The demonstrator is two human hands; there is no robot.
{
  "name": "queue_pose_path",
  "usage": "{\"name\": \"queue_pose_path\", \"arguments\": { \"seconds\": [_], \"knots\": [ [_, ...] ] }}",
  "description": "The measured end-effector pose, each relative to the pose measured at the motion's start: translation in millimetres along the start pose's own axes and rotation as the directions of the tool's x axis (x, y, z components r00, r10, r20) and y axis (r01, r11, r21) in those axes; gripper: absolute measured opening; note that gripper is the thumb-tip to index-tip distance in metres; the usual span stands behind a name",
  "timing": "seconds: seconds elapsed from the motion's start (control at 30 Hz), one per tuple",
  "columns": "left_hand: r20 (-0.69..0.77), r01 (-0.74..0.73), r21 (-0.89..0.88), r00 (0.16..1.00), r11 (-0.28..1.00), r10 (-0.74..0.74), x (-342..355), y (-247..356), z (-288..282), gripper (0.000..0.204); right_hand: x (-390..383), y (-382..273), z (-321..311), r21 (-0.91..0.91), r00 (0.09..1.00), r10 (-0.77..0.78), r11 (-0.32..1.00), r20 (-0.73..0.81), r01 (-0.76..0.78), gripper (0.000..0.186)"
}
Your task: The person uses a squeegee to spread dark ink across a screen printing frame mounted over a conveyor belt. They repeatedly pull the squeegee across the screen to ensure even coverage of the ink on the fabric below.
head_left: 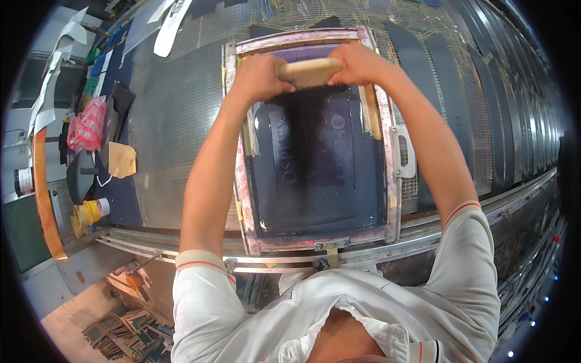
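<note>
Both my arms reach forward over a screen printing frame (393, 181) with pale, pink-stained edges. My left hand (260, 77) and my right hand (357, 64) are closed round the two ends of a squeegee (310, 72) with a light wooden handle. The squeegee lies crosswise near the frame's far end; its lower edge is hidden. Dark, wet-looking ink covers the mesh (321, 193), where faint letter shapes show through. Brown tape strips (370, 112) run along the inner sides. A metal bracket (403, 151) is fixed to the frame's right side.
A metal rail (417, 245) runs along the table's near edge. Dark fabric pieces (420, 85) lie in rows to the right. At left are a pink-and-white plastic bag (88, 124), a yellow tape roll (91, 212) and a tan scrap (122, 160). A white strip (169, 33) lies far left.
</note>
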State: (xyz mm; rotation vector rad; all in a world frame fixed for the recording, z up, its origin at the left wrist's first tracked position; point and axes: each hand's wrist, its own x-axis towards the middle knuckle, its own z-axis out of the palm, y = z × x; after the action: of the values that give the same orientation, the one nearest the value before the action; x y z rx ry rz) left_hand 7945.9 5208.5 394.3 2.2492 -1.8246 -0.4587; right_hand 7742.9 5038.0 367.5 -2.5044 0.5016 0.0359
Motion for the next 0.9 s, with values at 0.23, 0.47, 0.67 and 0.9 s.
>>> {"name": "queue_pose_path", "arguments": {
  "seconds": [0.23, 0.47, 0.67, 0.9],
  "knots": [
    [-0.086, -0.069, 0.047, 0.994, 0.996, 0.073, 14.9, -14.2, 10.9, 0.053, 5.8, 7.5, 7.6, -0.008, 0.993, -0.06, 0.998, -0.097, 0.059, 0.036],
    [-0.087, -0.088, 0.013, 0.992, 0.996, 0.089, -57.5, 10.8, 35.2, 0.042, -64.1, -36.0, 35.9, 0.113, 0.995, 0.095, 0.989, -0.006, -0.094, 0.03],
    [-0.146, -0.155, -0.054, 0.979, 0.987, 0.145, -223.1, 70.8, 75.7, 0.025, -207.8, -110.9, 105.8, -0.019, 0.985, -0.09, 0.996, -0.144, 0.088, 0.021],
    [-0.287, -0.224, -0.004, 0.934, 0.975, 0.213, -277.7, 95.1, 87.3, 0.017, -256.7, -148.1, 130.4, -0.114, 0.934, -0.164, 0.984, -0.318, 0.134, 0.017]
  ]
}}
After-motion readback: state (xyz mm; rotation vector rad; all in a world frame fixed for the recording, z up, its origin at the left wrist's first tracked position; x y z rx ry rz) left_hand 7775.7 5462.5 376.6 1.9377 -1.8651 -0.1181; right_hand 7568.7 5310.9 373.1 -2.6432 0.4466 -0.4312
